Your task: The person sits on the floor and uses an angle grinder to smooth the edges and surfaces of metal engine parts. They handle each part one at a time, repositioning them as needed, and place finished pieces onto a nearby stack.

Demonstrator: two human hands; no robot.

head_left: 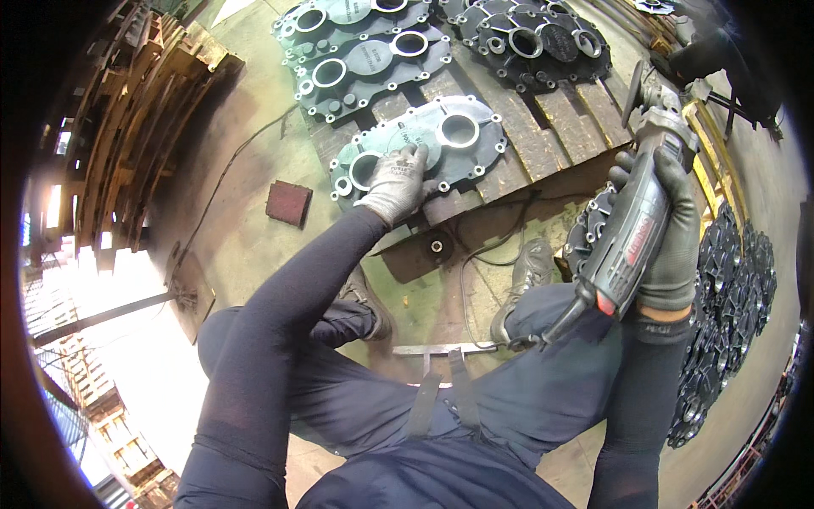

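My left hand, in a light grey work glove, is on a cast metal cover with two large round openings. Its fingers curl over the cover's face, and the thumb is by the near edge. That cover lies flat at the near edge of a wooden pallet. Off to the right, my right hand, in a dark grey glove, is wrapped round the body of an angle grinder. The grinder is raised apart from the cover, its disc at the far end and its cord hanging from the near end.
More cast covers and a stack of darker ones sit farther back. Dark castings are piled at the right. A reddish-brown block lies on the floor. Wooden pallets stand at left. A person is at far right.
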